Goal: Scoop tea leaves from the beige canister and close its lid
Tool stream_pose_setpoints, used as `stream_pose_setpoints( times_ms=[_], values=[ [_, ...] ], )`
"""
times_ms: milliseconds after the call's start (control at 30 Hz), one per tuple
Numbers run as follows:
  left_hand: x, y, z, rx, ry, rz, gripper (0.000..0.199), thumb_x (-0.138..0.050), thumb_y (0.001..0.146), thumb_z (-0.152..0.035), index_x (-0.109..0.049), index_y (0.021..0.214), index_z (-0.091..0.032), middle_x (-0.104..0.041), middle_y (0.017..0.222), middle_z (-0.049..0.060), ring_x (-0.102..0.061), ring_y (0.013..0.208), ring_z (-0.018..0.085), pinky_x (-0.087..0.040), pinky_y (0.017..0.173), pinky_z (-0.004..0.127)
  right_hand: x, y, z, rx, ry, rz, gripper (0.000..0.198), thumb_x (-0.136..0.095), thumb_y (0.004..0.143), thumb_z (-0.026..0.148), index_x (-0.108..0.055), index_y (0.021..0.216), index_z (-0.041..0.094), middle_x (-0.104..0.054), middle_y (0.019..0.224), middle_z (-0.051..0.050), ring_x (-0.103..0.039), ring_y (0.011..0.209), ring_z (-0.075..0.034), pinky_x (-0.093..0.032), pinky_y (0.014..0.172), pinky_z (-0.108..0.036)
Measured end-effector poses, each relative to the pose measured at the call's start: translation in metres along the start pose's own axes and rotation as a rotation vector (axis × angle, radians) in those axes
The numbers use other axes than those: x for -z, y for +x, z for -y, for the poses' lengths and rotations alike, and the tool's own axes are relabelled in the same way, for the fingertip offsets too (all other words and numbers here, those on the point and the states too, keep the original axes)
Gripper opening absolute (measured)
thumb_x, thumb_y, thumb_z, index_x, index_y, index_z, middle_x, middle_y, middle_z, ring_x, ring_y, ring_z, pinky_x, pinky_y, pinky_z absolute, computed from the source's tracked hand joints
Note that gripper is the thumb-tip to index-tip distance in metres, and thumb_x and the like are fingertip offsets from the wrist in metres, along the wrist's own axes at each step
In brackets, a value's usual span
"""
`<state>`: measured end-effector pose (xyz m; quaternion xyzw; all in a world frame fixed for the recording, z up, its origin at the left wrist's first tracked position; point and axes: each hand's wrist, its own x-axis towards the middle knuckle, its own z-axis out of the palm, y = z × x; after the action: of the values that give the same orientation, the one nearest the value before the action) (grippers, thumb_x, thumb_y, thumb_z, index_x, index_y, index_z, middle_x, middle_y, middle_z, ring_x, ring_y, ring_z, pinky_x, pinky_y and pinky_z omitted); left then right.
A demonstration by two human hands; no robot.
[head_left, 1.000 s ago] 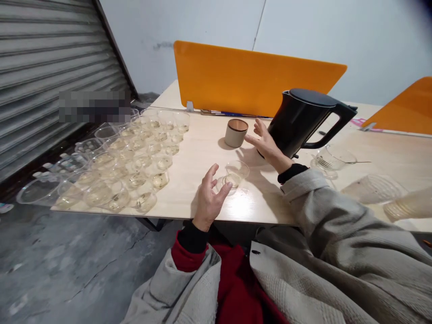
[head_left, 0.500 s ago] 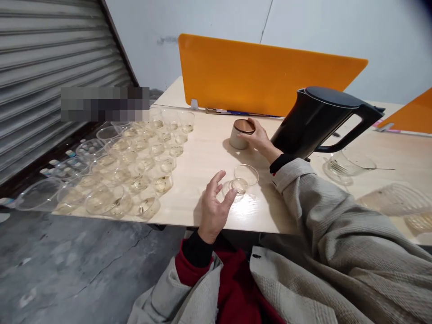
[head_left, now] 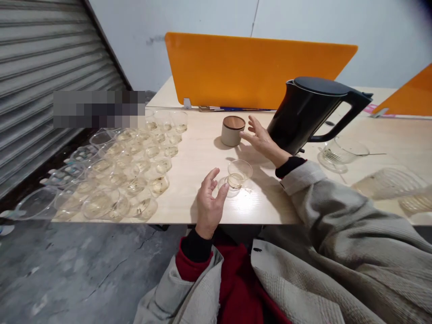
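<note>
A pale ceramic canister [head_left: 231, 137] with a brown wooden lid stands upright on the table. Just right of it is my right hand [head_left: 261, 138], fingers spread and holding nothing. Nearer to me, my left hand [head_left: 209, 202] is open beside a clear plastic cup [head_left: 240, 170], thumb close to its base; I cannot tell whether they touch. A little pale liquid and a few dark bits show at the bottom of the cup. Behind my right hand stands a large black electric kettle [head_left: 303, 112].
Several clear cups [head_left: 135, 164] with pale liquid and dark bits crowd the table's left side. On the right are a glass vessel [head_left: 340, 153] with a thin utensil in it and a stack of clear cups [head_left: 391, 183]. An orange divider [head_left: 259, 72] stands behind.
My right hand has let go of the canister and drawn back to the right. The left hand keeps its place by the cup. The view has shifted slightly.
</note>
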<state>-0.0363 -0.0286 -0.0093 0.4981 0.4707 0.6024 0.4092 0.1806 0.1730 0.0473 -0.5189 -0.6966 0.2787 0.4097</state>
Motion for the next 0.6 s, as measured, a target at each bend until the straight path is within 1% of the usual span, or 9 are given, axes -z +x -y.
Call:
stream_pose_setpoints(
  times_ms=[67,133,167,233,333,400,467,533,600],
  values=[
    [0.0,0.0,0.0,0.014,-0.016,-0.013,0.049,-0.074,0.098,-0.041,-0.063,0.144,-0.026,-0.063,0.156,0.011,-0.059,0.146,0.028,-0.044,0.127,0.048,0.017,-0.037,0.012,0.016,-0.026,0.009,0.089,-0.072,0.088,0.068,-0.049,0.161,0.022,-0.056,0.16,-0.019,-0.063,0.139,-0.037,-0.054,0.115,-0.056],
    [0.0,0.0,0.0,0.03,-0.028,-0.027,0.049,-0.075,0.097,-0.041,-0.064,0.143,-0.026,-0.064,0.156,0.011,-0.06,0.146,0.028,-0.043,0.128,0.047,0.036,-0.076,0.024,0.032,-0.091,-0.01,0.075,-0.073,0.087,0.068,-0.063,0.146,0.022,-0.071,0.142,-0.017,-0.073,0.121,-0.033,-0.06,0.107,-0.052],
    [0.0,0.0,-0.001,0.035,-0.032,-0.031,0.049,-0.076,0.097,-0.041,-0.065,0.142,-0.026,-0.064,0.156,0.011,-0.06,0.146,0.028,-0.042,0.128,0.047,0.047,-0.095,0.029,0.03,-0.123,-0.051,0.066,-0.073,0.088,0.065,-0.068,0.138,0.022,-0.075,0.133,-0.016,-0.076,0.111,-0.031,-0.062,0.101,-0.05],
    [0.001,0.0,-0.001,0.041,-0.037,-0.03,0.048,-0.076,0.097,-0.042,-0.066,0.141,-0.026,-0.064,0.156,0.011,-0.06,0.145,0.028,-0.041,0.129,0.047,0.072,-0.128,0.038,0.018,-0.177,-0.16,0.051,-0.073,0.09,0.058,-0.073,0.125,0.021,-0.08,0.117,-0.013,-0.077,0.097,-0.027,-0.063,0.091,-0.046],
    [0.002,0.001,-0.001,0.039,-0.037,-0.025,0.048,-0.076,0.096,-0.043,-0.066,0.14,-0.026,-0.064,0.155,0.01,-0.06,0.146,0.028,-0.041,0.129,0.047,0.118,-0.161,0.047,0.038,-0.346,-0.386,0.032,-0.07,0.091,0.047,-0.077,0.108,0.022,-0.081,0.098,-0.008,-0.074,0.083,-0.024,-0.06,0.079,-0.04],
    [0.002,0.001,-0.001,0.039,-0.028,-0.027,0.048,-0.076,0.096,-0.043,-0.066,0.14,-0.026,-0.065,0.155,0.01,-0.059,0.146,0.028,-0.041,0.129,0.047,0.153,-0.172,0.05,0.038,-0.56,-0.513,0.025,-0.068,0.093,0.041,-0.078,0.105,0.022,-0.08,0.094,-0.007,-0.072,0.079,-0.022,-0.056,0.077,-0.038],
    [0.002,0.002,0.0,0.043,-0.025,-0.028,0.048,-0.076,0.096,-0.044,-0.066,0.14,-0.026,-0.064,0.155,0.011,-0.058,0.147,0.029,-0.042,0.128,0.047,0.187,-0.174,0.05,-0.031,-0.841,-0.58,0.024,-0.067,0.095,0.034,-0.079,0.11,0.019,-0.079,0.097,-0.009,-0.07,0.082,-0.022,-0.049,0.077,-0.037],
    [0.002,0.003,0.0,0.048,-0.028,-0.033,0.049,-0.076,0.096,-0.044,-0.066,0.139,-0.026,-0.064,0.155,0.011,-0.059,0.146,0.029,-0.044,0.126,0.047,0.217,-0.168,0.047,-0.191,-1.099,-0.576,0.026,-0.07,0.097,0.032,-0.079,0.116,0.017,-0.079,0.108,-0.014,-0.067,0.093,-0.024,-0.04,0.073,-0.036],
    [0.001,0.003,0.0,0.049,-0.028,-0.042,0.05,-0.077,0.094,-0.045,-0.066,0.139,-0.026,-0.065,0.154,0.011,-0.06,0.144,0.029,-0.046,0.124,0.047,0.24,-0.158,0.041,-0.373,-1.253,-0.492,0.032,-0.076,0.097,0.038,-0.08,0.12,0.016,-0.077,0.116,-0.018,-0.064,0.102,-0.026,-0.032,0.07,-0.036]
  ],
)
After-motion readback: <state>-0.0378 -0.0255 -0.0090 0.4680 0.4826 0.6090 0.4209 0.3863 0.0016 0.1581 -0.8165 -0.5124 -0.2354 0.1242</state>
